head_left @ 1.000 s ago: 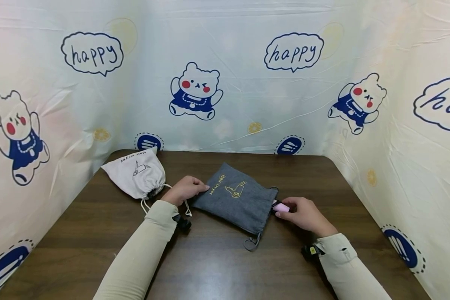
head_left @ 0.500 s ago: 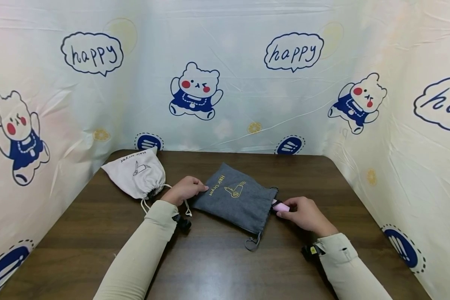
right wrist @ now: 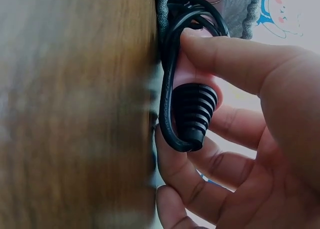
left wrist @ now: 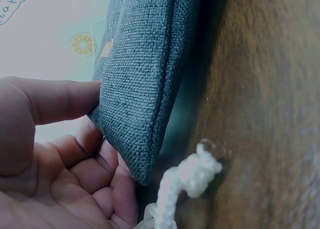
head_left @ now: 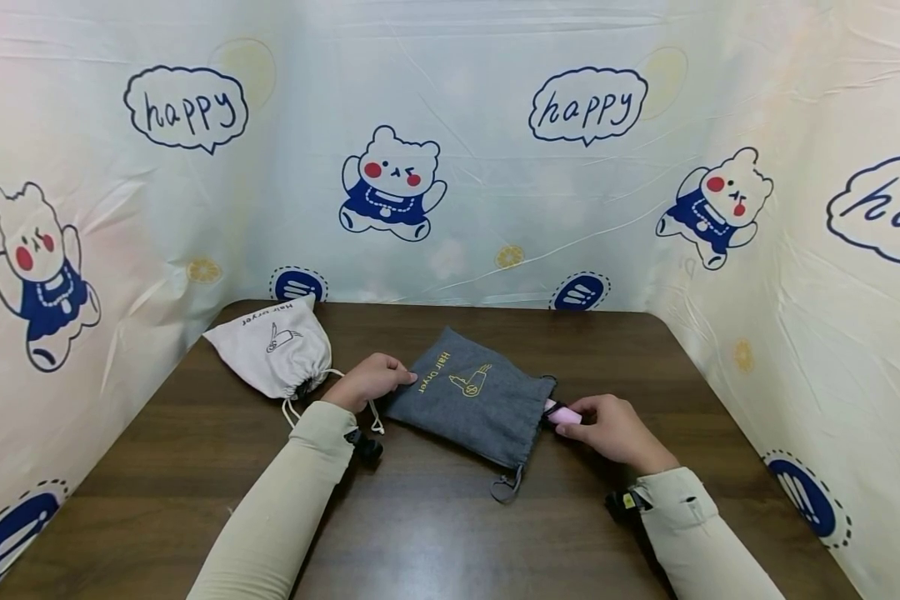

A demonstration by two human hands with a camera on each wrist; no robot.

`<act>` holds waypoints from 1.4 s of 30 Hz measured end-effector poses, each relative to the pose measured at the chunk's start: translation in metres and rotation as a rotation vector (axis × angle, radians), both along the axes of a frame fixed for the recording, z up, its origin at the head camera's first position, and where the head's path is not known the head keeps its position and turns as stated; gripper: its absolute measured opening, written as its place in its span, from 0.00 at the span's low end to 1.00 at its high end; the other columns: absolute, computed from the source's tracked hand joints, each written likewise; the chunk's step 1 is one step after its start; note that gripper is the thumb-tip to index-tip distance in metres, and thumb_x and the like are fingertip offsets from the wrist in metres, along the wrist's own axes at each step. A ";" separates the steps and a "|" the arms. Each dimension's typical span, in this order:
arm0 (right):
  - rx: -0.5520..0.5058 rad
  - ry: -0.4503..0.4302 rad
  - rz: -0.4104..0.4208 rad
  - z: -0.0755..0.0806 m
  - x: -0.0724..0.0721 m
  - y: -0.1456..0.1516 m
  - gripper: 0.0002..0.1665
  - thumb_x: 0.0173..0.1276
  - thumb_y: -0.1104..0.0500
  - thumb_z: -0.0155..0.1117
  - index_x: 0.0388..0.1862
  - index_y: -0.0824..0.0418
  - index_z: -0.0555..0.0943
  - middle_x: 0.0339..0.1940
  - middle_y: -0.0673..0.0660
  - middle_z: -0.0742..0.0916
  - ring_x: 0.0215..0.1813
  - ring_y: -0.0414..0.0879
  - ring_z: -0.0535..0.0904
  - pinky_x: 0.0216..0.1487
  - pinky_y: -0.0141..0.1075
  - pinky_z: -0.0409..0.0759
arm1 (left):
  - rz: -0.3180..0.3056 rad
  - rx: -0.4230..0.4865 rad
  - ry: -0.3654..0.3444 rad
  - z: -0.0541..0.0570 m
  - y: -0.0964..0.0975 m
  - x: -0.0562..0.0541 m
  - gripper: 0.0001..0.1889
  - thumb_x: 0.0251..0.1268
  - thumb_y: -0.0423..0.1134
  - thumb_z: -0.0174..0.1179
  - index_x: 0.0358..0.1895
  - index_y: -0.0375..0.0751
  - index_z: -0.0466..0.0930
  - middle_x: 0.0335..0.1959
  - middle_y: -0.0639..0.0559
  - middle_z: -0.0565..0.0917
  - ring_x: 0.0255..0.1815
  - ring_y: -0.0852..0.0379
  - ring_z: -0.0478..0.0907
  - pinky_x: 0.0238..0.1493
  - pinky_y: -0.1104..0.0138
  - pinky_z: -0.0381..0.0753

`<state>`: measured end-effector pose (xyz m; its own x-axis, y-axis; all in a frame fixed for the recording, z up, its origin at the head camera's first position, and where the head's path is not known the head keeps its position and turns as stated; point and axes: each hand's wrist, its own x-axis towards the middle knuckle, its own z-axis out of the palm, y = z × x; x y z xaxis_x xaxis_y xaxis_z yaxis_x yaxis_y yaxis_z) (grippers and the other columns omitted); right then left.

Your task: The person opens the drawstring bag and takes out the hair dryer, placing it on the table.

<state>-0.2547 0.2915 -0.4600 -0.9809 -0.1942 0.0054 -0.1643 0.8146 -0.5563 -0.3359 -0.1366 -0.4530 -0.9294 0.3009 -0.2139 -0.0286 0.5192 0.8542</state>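
Note:
A dark grey drawstring bag (head_left: 480,421) with a yellow "Hair Dryer" print lies mid-table. My left hand (head_left: 369,383) pinches its left corner between thumb and fingers. From the bag's mouth on the right pokes the pink handle (head_left: 566,414) of a hair dryer, whose remaining body is hidden inside. My right hand (head_left: 617,429) grips that handle. In the right wrist view the thumb presses on the pink handle beside a looped black cord (right wrist: 169,96). A ribbed black cord sleeve (right wrist: 196,109) sits at the handle's end.
A white drawstring bag (head_left: 281,354), also printed "Hair Dryer", lies at the back left, its white cord (head_left: 376,417) trailing past my left wrist. Printed curtains (head_left: 487,192) surround the far and side edges of the brown table (head_left: 435,533).
My right hand and the pink handle have shifted very slightly to the right. My left hand stays at the bag's corner, and both bags lie practically as before.

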 end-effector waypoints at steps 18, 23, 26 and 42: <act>0.011 -0.008 0.021 0.009 -0.003 0.004 0.19 0.62 0.42 0.78 0.44 0.53 0.90 0.37 0.48 0.88 0.35 0.43 0.78 0.36 0.38 0.77 | 0.016 -0.005 0.015 0.005 -0.004 0.000 0.13 0.76 0.44 0.61 0.32 0.40 0.83 0.26 0.53 0.71 0.28 0.54 0.65 0.33 0.62 0.63; 0.021 -0.022 0.010 0.010 -0.001 0.005 0.20 0.62 0.42 0.78 0.44 0.53 0.90 0.37 0.48 0.88 0.36 0.43 0.78 0.37 0.37 0.77 | 0.021 -0.005 0.018 0.005 -0.004 0.002 0.13 0.76 0.43 0.61 0.33 0.40 0.82 0.27 0.52 0.71 0.31 0.53 0.67 0.35 0.62 0.64; 0.015 -0.036 0.003 0.010 0.002 0.005 0.19 0.61 0.43 0.79 0.44 0.53 0.90 0.36 0.49 0.88 0.36 0.44 0.78 0.37 0.37 0.77 | 0.021 -0.004 0.007 0.004 -0.002 0.004 0.13 0.76 0.43 0.61 0.32 0.40 0.82 0.26 0.53 0.72 0.31 0.52 0.69 0.36 0.62 0.66; 0.044 -0.041 0.006 0.008 0.004 0.012 0.20 0.60 0.42 0.79 0.43 0.54 0.89 0.37 0.50 0.88 0.36 0.45 0.77 0.38 0.39 0.77 | 0.018 0.004 0.014 0.001 -0.001 0.004 0.15 0.75 0.43 0.62 0.28 0.40 0.79 0.24 0.54 0.71 0.30 0.53 0.69 0.35 0.63 0.66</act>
